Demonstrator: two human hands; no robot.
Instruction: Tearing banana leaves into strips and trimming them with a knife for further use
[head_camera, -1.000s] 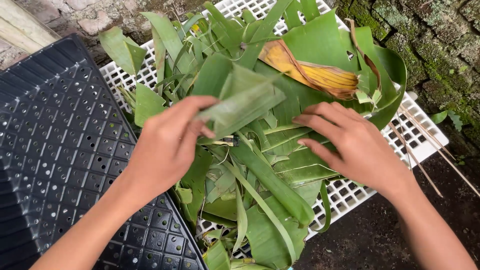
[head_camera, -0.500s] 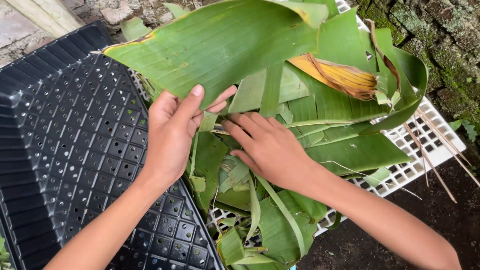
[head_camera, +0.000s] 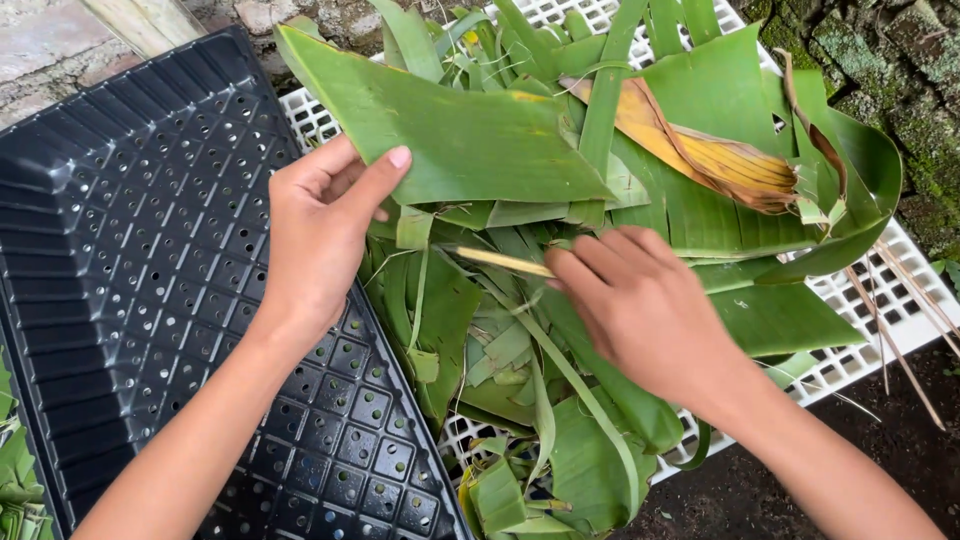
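My left hand grips the near edge of a large flat green banana leaf piece, thumb on top, holding it up over the pile. My right hand lies on a heap of cut green leaf strips, its fingertips pinching a thin pale stick that points left. A yellow-brown dried leaf lies among the green ones at the upper right. All the leaves rest on a white plastic grid tray.
A black plastic seedling tray with many small perforated cells sits at the left, partly under the white grid. Mossy stone lies at the upper right, dark soil at the lower right with thin sticks.
The large leaf piece is lifted and spread flat in my left hand. My right hand has drawn back from under it and now pinches a thin pale stick on the pile.
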